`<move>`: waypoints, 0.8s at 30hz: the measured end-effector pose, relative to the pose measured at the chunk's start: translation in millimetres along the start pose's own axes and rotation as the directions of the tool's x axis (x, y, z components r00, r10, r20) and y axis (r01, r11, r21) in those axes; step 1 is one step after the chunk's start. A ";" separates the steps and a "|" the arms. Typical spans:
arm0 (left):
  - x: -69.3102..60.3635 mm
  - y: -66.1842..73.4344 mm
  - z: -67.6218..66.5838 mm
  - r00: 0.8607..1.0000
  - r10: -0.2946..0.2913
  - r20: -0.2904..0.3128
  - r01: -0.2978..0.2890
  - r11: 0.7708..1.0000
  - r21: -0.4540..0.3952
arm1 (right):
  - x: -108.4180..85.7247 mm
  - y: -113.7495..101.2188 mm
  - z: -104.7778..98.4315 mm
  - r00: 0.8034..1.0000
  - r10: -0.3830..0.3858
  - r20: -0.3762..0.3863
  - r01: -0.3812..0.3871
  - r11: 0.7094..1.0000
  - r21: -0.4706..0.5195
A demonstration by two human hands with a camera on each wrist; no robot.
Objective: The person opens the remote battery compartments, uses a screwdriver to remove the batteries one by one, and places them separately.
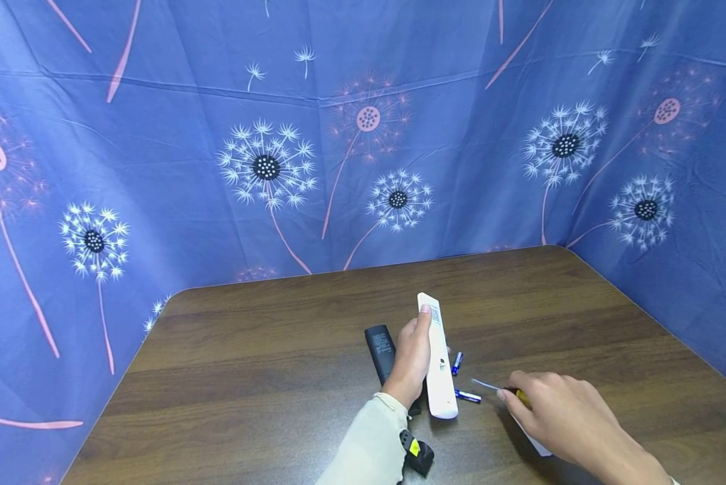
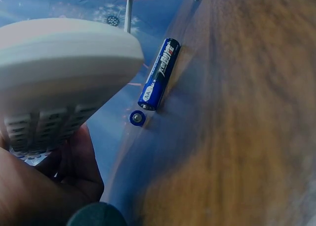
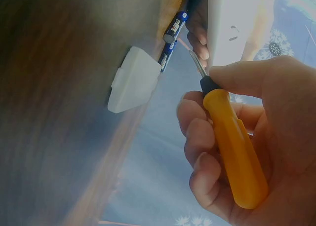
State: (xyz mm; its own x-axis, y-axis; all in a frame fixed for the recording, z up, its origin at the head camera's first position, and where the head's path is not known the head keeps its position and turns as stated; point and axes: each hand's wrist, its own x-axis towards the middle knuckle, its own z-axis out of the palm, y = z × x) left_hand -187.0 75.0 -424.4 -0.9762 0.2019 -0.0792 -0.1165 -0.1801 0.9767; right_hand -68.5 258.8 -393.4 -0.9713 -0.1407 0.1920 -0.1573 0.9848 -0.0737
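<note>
Head view: my left hand point(image 1: 413, 353) is holding the remote point(image 1: 439, 350), my right hand point(image 1: 559, 411), at four o'clock, the screwdriver point(image 1: 523, 397); I'm probably aiming, needing care next.

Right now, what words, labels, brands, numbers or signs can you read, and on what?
"AA": battery; further letters unclear, larger characters blurred.
Other battery: print too blurred.
White remote: label too small, key markings blurred.
Black remote: label too small.
Yellow tag at left wrist: too small.
No brand legible.

Two batteries point(image 1: 469, 396) lie on the table point(image 1: 248, 357) between remote point(image 1: 440, 387) and screwdriver point(image 3: 233, 147).
</note>
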 end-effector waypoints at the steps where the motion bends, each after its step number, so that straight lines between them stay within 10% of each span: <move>1: -0.1 0.1 -0.1 1.000 0.000 0.000 0.000 1.000 0.002 | 0.1 0.1 0.2 1.000 0.000 0.000 0.000 1.000 -0.001; 13: -0.4 0.4 0.0 1.000 -0.004 0.011 0.004 1.000 -0.021 | -2.2 -1.0 3.3 0.998 0.040 -0.052 -0.039 0.999 0.014; 24: 1.5 0.5 -1.5 0.999 -0.026 0.021 0.027 0.999 -0.031 | 3.2 -10.7 0.8 0.987 0.148 0.068 -0.151 0.988 0.041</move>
State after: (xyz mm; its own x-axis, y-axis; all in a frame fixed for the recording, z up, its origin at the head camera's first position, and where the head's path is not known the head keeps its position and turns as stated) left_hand -188.7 73.7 -424.4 -0.9688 0.2266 -0.1005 -0.1481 -0.2040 0.9677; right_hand -70.1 247.8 -392.7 -0.9937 0.0002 0.1121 -0.0158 0.9898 -0.1416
